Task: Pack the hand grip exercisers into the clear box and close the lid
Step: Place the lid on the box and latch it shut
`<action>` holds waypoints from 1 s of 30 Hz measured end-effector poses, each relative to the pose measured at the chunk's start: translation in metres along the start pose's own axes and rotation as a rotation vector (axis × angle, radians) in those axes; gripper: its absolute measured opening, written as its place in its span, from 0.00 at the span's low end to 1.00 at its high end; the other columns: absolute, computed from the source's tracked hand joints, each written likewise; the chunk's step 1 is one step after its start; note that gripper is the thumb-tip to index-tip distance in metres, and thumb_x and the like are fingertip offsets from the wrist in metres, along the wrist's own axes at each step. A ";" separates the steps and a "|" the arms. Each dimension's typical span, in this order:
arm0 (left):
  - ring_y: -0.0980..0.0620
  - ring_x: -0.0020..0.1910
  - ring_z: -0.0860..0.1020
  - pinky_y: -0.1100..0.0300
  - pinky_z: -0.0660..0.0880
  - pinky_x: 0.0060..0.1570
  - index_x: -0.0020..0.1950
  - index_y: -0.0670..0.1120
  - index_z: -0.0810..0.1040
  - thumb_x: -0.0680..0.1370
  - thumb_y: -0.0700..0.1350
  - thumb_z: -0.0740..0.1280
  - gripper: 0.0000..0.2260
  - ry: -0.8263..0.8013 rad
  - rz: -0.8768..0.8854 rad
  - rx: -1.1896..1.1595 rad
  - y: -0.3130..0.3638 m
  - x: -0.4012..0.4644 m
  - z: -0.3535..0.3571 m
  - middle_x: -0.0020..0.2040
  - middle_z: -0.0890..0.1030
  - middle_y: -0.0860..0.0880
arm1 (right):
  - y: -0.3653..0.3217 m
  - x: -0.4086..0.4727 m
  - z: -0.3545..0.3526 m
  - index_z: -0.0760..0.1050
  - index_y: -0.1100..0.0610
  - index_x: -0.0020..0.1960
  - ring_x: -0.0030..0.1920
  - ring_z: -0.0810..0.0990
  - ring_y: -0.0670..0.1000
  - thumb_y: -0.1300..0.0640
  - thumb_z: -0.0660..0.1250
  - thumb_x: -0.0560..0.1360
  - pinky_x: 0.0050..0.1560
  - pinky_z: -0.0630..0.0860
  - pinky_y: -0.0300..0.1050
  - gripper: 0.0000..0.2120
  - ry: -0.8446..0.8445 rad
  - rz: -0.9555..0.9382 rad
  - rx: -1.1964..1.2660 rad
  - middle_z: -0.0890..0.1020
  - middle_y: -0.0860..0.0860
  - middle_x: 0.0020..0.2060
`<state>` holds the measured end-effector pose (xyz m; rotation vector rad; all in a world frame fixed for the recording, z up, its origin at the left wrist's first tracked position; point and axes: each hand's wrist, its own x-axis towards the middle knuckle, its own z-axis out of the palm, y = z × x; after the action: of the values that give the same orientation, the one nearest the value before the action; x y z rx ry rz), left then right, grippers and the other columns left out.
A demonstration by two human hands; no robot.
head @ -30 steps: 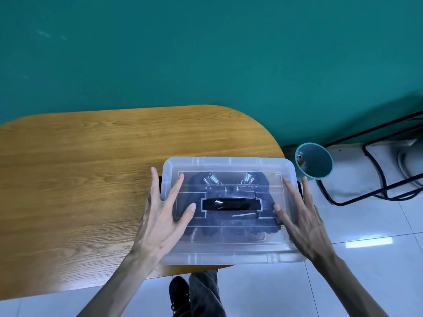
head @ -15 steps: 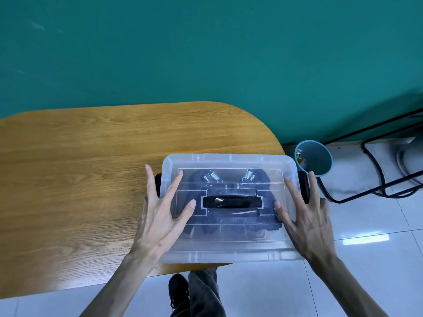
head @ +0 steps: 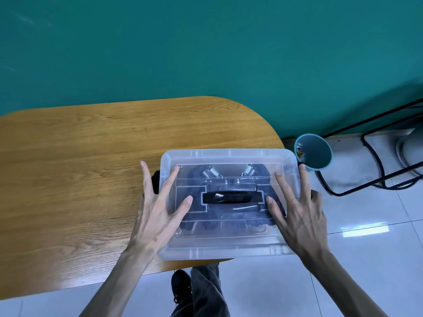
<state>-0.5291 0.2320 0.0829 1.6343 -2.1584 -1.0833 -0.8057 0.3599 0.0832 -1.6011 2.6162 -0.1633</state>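
Observation:
The clear box (head: 229, 249) sits at the table's near right corner with its clear lid (head: 229, 156) lying on top. A black carry handle (head: 231, 197) lies flat in the lid's middle. Black hand grip exercisers (head: 212, 172) with metal springs show through the lid. My left hand (head: 158, 211) rests flat on the lid's left side with fingers spread and straight. My right hand (head: 297, 209) lies flat on the lid's right side, fingers spread. A black side latch (head: 155, 184) shows at the box's left end, behind my left fingers.
The wooden table (head: 91, 179) has a rounded right end, and the box overhangs its near edge. A teal bin (head: 313, 152) stands on the tiled floor to the right, beside a black metal frame (head: 375, 179). My leg and a black shoe (head: 180, 284) are below the table edge.
Both hands have stayed flat on the lid; my right hand has slid slightly outward and forward along the lid's right side. The box has not moved.

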 end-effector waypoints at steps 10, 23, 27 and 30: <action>0.30 0.61 0.69 0.35 0.74 0.57 0.78 0.72 0.49 0.77 0.69 0.59 0.32 0.054 -0.055 0.235 0.004 -0.005 0.003 0.78 0.25 0.56 | -0.003 -0.002 0.002 0.63 0.45 0.78 0.47 0.68 0.62 0.41 0.60 0.80 0.34 0.79 0.57 0.28 0.021 0.016 -0.033 0.52 0.57 0.81; 0.25 0.67 0.65 0.42 0.72 0.47 0.81 0.61 0.52 0.77 0.73 0.46 0.34 0.135 -0.085 0.635 0.035 -0.016 0.042 0.82 0.37 0.44 | -0.027 -0.003 0.013 0.57 0.41 0.79 0.58 0.68 0.66 0.30 0.51 0.77 0.52 0.70 0.61 0.34 0.003 0.200 -0.093 0.49 0.56 0.81; 0.25 0.66 0.65 0.41 0.73 0.47 0.81 0.61 0.53 0.78 0.71 0.45 0.33 0.126 -0.084 0.646 0.037 -0.016 0.042 0.82 0.37 0.44 | -0.026 -0.004 0.013 0.55 0.40 0.80 0.59 0.68 0.68 0.31 0.50 0.78 0.53 0.70 0.62 0.32 -0.002 0.189 -0.109 0.49 0.56 0.81; 0.25 0.66 0.65 0.40 0.72 0.47 0.82 0.61 0.52 0.79 0.71 0.44 0.33 0.129 -0.087 0.645 0.038 -0.017 0.042 0.82 0.36 0.43 | -0.027 -0.004 0.013 0.55 0.39 0.79 0.59 0.68 0.68 0.31 0.50 0.78 0.53 0.70 0.62 0.31 -0.008 0.198 -0.110 0.49 0.56 0.81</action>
<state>-0.5751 0.2686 0.0831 1.9879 -2.5178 -0.2763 -0.7786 0.3508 0.0736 -1.3563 2.8011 -0.0015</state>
